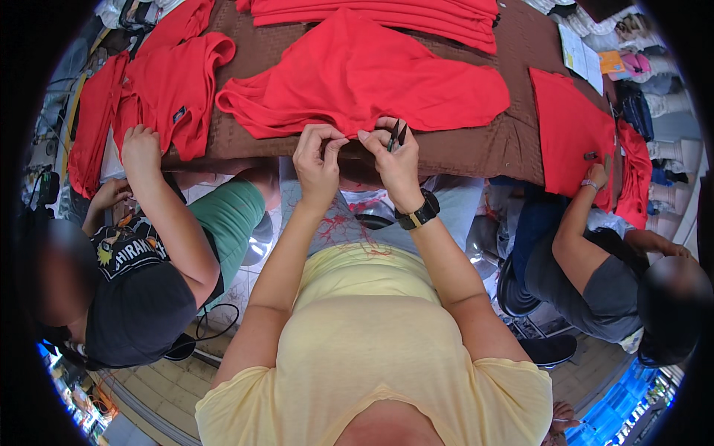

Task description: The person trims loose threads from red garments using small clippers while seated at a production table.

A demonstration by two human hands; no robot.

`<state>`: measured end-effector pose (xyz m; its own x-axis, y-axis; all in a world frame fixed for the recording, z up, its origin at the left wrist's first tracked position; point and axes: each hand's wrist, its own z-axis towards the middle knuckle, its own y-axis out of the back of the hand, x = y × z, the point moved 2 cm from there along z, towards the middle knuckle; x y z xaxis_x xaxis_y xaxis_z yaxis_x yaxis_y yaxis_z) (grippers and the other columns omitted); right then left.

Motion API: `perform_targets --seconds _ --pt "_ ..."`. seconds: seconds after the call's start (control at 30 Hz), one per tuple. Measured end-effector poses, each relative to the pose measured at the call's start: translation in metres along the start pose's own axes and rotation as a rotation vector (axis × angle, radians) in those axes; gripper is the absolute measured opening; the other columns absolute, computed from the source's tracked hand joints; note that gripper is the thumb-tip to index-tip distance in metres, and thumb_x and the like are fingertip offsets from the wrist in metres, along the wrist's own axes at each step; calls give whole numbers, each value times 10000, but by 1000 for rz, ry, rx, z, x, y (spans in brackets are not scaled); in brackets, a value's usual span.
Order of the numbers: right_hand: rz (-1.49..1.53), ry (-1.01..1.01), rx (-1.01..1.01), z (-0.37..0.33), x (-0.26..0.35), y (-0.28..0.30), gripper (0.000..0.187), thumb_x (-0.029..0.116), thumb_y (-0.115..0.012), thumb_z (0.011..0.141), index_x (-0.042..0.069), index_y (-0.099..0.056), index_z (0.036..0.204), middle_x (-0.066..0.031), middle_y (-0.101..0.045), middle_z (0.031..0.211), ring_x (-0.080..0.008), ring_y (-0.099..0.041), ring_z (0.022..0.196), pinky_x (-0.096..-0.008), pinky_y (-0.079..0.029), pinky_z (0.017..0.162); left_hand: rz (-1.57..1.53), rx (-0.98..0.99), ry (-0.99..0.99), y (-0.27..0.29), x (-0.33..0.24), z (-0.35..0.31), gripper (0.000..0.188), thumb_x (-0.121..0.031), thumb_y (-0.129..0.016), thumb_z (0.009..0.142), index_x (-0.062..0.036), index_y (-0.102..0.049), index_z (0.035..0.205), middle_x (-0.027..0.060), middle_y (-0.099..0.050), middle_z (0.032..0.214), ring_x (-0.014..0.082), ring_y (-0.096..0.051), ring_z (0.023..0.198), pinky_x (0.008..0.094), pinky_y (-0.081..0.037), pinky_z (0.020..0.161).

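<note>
A red garment (349, 82) lies spread on the table in front of me, its near edge at the table's front. My left hand (318, 160) is closed, thumb and fingertips pinching that near edge. Beside it, my right hand (400, 167) holds a pair of small dark thread snips (398, 137), blades pointing up and away from me. The right thumb tip also touches the garment's edge, close to the left fingertips. Whether a thread lies between the fingertips is too small to tell.
A brown cloth (520, 145) covers the table. Folded red garments (372, 13) are stacked at the far side. Co-workers handle red pieces at left (167, 97) and right (573, 134). Loose red threads (342, 227) lie on my lap. An open notebook (580, 58) sits far right.
</note>
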<state>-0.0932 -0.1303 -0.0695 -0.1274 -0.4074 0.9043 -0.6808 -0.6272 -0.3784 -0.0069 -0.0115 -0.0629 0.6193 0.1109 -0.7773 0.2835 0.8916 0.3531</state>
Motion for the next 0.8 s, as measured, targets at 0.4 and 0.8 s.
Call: perform_targets --seconds 0.4,0.8 --pt "-349 -16 307 -18 -8 -11 465 357 -410 1062 -14 -559 824 -42 -466 578 -127 -461 522 -339 -375 495 -210 -14 172 -1 13 -8 56 17 -622 934 48 -607 890 86 -594 916 157 -599 804 267 -501 728" --pt "-320 -40 305 -4 -26 -19 495 370 -426 1052 -18 -582 787 -67 -491 590 -151 -477 570 -356 -384 551 -341 -78 274 -3 11 -15 46 63 -632 920 47 -597 894 89 -585 959 143 -587 835 253 -489 762"
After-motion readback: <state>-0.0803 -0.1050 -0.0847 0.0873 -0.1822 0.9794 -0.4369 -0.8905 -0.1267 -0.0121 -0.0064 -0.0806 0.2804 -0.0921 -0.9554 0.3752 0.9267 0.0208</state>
